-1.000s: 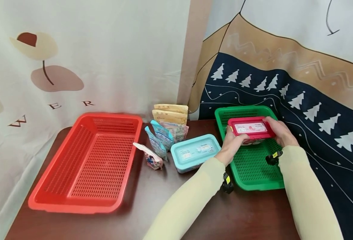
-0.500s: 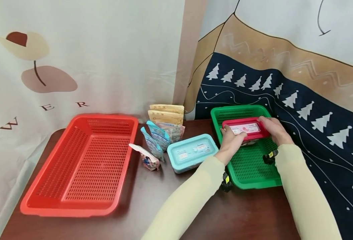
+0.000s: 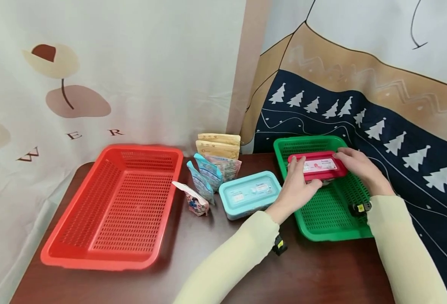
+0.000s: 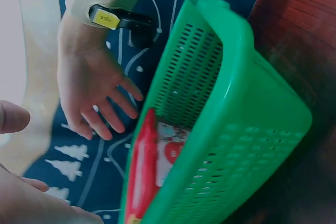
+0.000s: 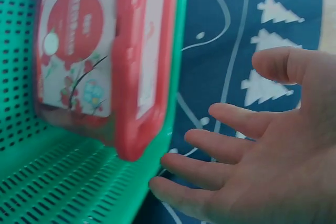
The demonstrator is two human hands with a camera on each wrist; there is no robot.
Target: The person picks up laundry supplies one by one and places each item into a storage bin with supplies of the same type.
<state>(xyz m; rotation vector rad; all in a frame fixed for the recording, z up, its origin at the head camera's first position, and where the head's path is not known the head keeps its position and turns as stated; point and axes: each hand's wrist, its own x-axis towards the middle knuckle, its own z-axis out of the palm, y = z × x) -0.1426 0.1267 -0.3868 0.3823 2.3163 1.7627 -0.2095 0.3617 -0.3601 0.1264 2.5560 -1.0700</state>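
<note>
A plastic box with a red lid (image 3: 320, 165) and a printed label lies inside the green basket (image 3: 299, 223), toward its back. Over the left end of that lid hovers my left hand (image 3: 295, 188), fingers extended and thumb apart, holding nothing. My right hand (image 3: 364, 169) is beyond the box's right end; in the right wrist view its spread fingers (image 5: 205, 169) are clear of the box. The box with a pale blue lid (image 3: 250, 192) rests on the table beside the basket, left of my left hand.
A large red basket (image 3: 166, 219) stands on the left of the brown table (image 3: 223, 253). Between it and the blue-lidded box are a small white-topped packet (image 3: 197, 204), blue pouches (image 3: 210, 173) and tan packets (image 3: 219, 148). Printed curtains hang behind.
Both hands have let go of the red-lidded box, which stays in the green basket. The fingers have spread, and the right hand has drawn away to the right. The head view has shifted slightly.
</note>
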